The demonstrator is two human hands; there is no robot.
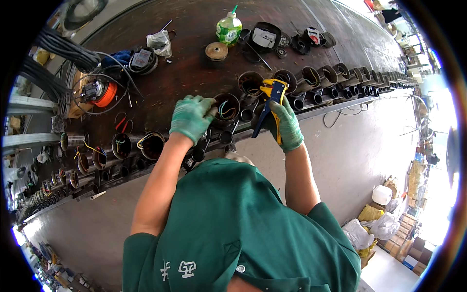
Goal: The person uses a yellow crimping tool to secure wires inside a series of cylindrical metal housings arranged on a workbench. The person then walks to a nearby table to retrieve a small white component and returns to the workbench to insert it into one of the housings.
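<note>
In green gloves, both my hands are above the front edge of a dark workbench. My right hand (pixel 288 125) is wrapped round the handles of a blue and yellow wire stripper (pixel 276 91), whose head points away from me. My left hand (pixel 191 117) has its fingers curled together at the left rim of a round metal housing (pixel 227 120). What those fingers pinch, if anything, is hidden. Pale and bluish wires (pixel 224 110) stick up inside this housing. Just beyond the wire stripper stands another open housing (pixel 250 83).
Similar housings line the bench edge both ways, some with wires showing (pixel 152 145). Farther back are a green-labelled bottle (pixel 228 28), a round brown-topped part (pixel 216 51) and black motor parts (pixel 265 37). Red-handled pliers (pixel 123 123) and an orange reel (pixel 104 94) lie at left.
</note>
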